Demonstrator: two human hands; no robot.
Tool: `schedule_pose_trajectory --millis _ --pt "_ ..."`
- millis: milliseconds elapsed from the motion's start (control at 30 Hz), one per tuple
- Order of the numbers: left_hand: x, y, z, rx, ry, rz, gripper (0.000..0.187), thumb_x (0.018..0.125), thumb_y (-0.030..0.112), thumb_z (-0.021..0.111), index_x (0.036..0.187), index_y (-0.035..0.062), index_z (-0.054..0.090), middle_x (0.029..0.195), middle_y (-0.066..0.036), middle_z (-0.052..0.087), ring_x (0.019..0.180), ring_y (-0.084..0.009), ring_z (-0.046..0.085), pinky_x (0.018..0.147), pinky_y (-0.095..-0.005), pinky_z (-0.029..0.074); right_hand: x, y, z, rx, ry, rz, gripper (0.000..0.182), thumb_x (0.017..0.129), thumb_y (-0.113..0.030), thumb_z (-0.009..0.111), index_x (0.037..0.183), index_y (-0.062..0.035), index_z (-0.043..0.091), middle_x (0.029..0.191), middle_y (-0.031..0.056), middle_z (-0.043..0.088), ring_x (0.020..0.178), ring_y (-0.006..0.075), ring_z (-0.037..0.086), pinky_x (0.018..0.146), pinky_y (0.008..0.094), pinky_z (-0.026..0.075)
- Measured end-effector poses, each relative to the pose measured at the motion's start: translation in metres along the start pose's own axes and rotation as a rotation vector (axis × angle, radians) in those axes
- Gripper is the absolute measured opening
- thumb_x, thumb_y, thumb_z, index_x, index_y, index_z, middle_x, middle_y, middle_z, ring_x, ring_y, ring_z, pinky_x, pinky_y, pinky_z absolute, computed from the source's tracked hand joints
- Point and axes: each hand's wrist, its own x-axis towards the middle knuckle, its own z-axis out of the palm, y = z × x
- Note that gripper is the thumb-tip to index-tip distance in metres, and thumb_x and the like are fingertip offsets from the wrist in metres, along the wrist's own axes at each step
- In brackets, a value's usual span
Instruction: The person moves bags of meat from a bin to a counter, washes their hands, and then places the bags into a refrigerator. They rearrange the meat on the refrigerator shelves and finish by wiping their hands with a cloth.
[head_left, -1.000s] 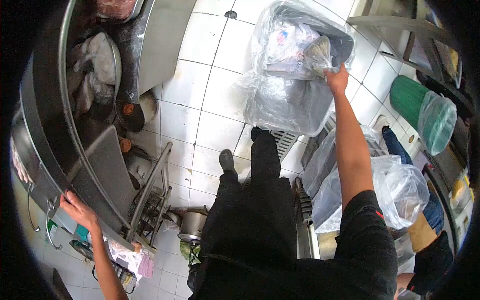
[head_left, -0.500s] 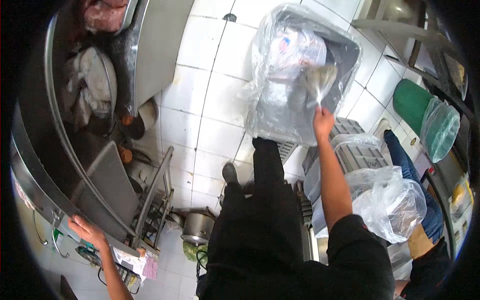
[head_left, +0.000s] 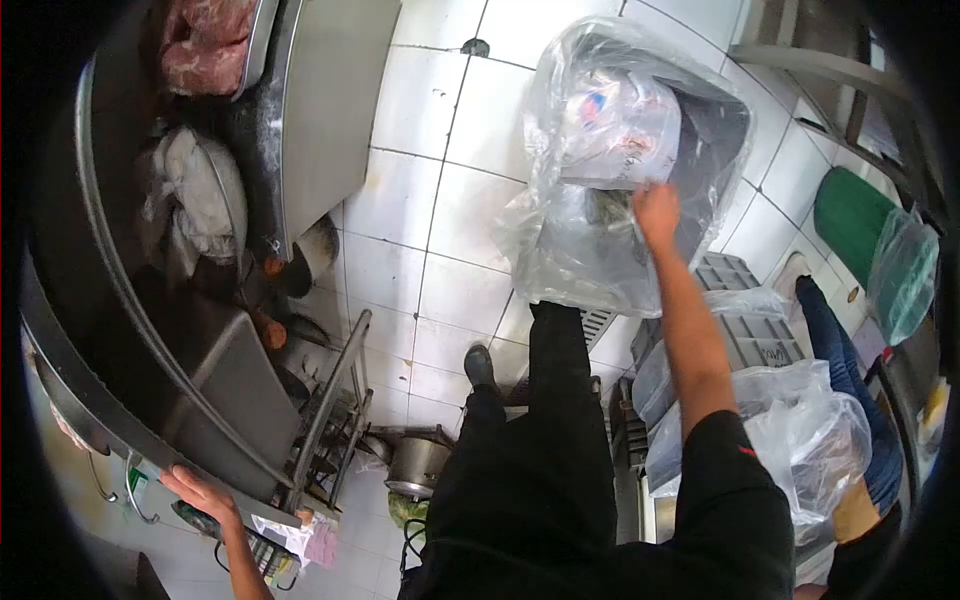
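My right hand point(head_left: 657, 212) is inside a grey crate lined with clear plastic point(head_left: 735, 120), its fingers closed at the edge of a small clear plastic bag point(head_left: 608, 207) with brownish contents. The bag's neck is hidden by the hand. Just above it lies a larger whitish printed bag point(head_left: 622, 128) in the same crate. At the lower left, my left hand point(head_left: 203, 492) is open, fingers stretched out beside the rim of a dark steel counter point(head_left: 130, 425), holding nothing.
Red meat point(head_left: 208, 60) sits in a metal tray at the upper left, above a whitish plastic-wrapped bundle point(head_left: 205, 190). A metal pot point(head_left: 415, 467) stands on the floor. Grey crates point(head_left: 755, 340) and a green bin point(head_left: 848, 222) are at right, near another person's leg point(head_left: 845, 370).
My right hand has moved farther into the crate, lowering the small bag, which now lies mostly hidden beside the larger one. The view has shifted; my left hand remains open near the rim.
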Motion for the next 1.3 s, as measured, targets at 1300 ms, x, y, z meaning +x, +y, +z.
schedule_pose_trajectory --millis 1300 --pt "-0.002 -0.043 0.001 -0.047 0.100 -0.065 0.066 0.100 0.045 0.038 0.138 -0.0086 0.035 0.143 -0.023 0.036 0.130 -0.0308 0.037 0.109 -0.0372 0.025 0.183 -0.057 0.013 0.115 0.090 -0.059 0.029 0.076 -0.016 0.054 0.097 0.0022 0.063 0.098 0.0295 0.063 0.095 0.0448 0.060 0.084 0.0513 0.047"
